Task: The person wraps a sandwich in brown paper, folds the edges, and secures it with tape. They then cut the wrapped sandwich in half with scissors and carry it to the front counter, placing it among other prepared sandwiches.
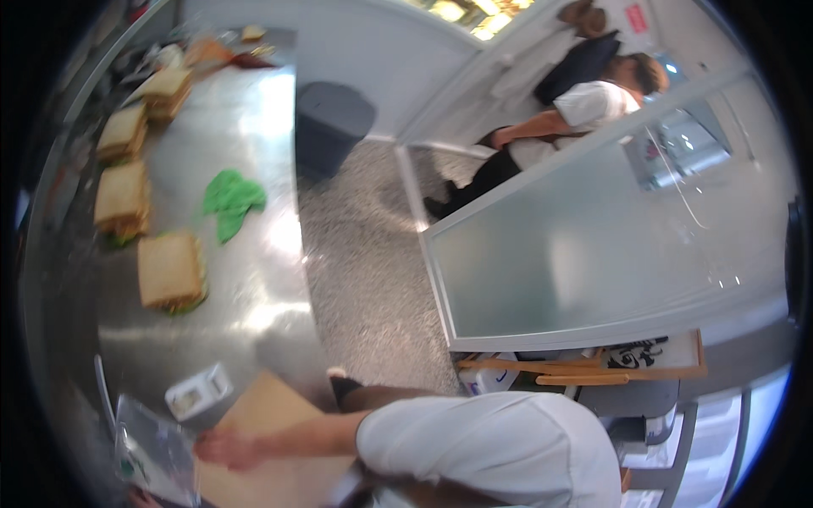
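Observation:
My right hand, blurred, reaches over a tan board on the stainless steel table. Its fingertips meet the edge of a clear plastic bag; whether they grip it cannot be told. At the bottom edge, my left hand shows only in part, by the bag's lower end. Beside the board sits a small white holder. Farther along the table stand several stacked sandwiches with lettuce, the nearest sandwich and another sandwich among them. A crumpled green cloth lies near them.
Bags and food pieces crowd the table's far end. A grey bin stands on the speckled floor. Beyond a frosted partition another person stands. Folded wooden frames lean behind me.

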Motion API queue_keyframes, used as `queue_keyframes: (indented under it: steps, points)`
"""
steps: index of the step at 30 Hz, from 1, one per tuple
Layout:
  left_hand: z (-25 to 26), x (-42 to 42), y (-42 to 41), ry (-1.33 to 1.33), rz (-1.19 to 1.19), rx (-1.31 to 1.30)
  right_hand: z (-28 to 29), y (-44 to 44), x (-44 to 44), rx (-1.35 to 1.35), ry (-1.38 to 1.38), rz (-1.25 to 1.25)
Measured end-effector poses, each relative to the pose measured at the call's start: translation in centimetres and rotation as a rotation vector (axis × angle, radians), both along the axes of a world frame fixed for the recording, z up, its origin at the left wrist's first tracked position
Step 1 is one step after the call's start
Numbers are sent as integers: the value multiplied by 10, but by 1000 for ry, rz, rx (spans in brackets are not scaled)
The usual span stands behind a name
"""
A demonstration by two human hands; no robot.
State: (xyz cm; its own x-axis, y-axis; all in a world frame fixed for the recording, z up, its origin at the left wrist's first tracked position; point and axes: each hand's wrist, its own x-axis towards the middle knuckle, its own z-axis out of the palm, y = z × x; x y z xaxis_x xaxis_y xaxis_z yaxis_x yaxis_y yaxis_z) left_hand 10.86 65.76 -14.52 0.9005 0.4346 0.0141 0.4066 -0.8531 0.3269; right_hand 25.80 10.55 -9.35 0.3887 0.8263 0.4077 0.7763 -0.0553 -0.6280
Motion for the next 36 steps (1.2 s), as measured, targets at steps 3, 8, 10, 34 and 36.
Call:
queue_keyframes:
  steps: [3,8,10,34,36]
  points:
    - [77,76,-107,102,-46,18,-4,-19,12,-31,-34,-80]
    - [173,10,-182,-18,129,227,8,-20,9,-110,41,32]
    - [211,-1,-216,-22,200,190,-11,-19,2,-177,94,-12]
    - [237,-191,-687,-830,231,-2647,222,-142,-181,-344,1725,382]
    - [231,-218,-695,-575,413,-1950,207,-155,-201,-312,1496,208]
